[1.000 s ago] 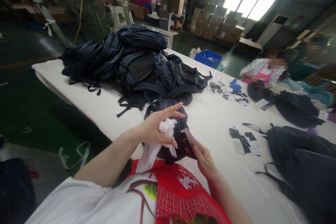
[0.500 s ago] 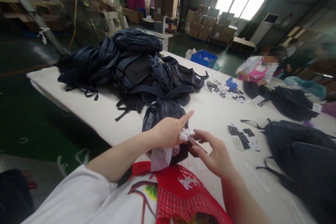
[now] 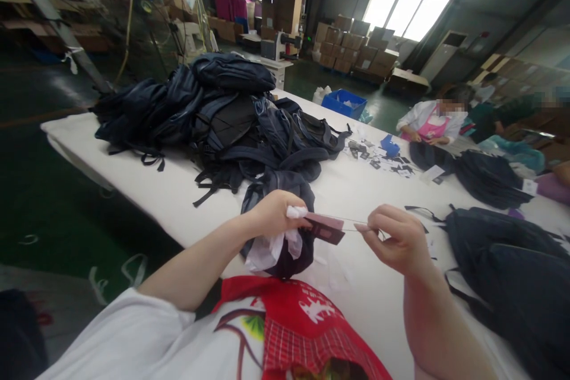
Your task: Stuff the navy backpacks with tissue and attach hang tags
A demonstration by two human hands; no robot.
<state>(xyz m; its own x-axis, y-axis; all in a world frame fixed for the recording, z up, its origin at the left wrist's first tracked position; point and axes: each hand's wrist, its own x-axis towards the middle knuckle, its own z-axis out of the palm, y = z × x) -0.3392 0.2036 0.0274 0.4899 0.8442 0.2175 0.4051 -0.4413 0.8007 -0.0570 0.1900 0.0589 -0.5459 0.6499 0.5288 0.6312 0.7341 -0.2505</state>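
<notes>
Just in front of me a dark navy backpack (image 3: 278, 181) lies at the table edge, with crumpled white tissue (image 3: 266, 251) showing over it. My left hand (image 3: 281, 214) is closed on dark hang tags (image 3: 327, 230) and a bit of the white tissue. The tags stick out to the right of its fingers. My right hand (image 3: 396, 234) pinches the thin string (image 3: 350, 222) of the tags, which is stretched between both hands. How the string ends inside the right fingers is hidden.
A heap of navy backpacks (image 3: 222, 119) covers the left of the white table (image 3: 169, 208). More backpacks (image 3: 507, 249) lie at right. Loose tags (image 3: 401, 169) are scattered mid-table. Across it, a person in a pink apron (image 3: 431, 124) handles dark fabric. Behind stands a blue bin (image 3: 345, 104).
My right hand has moved right, away from the left, and now pulls the string taut. The tags show more clearly at my left fingers. The view has shifted slightly.
</notes>
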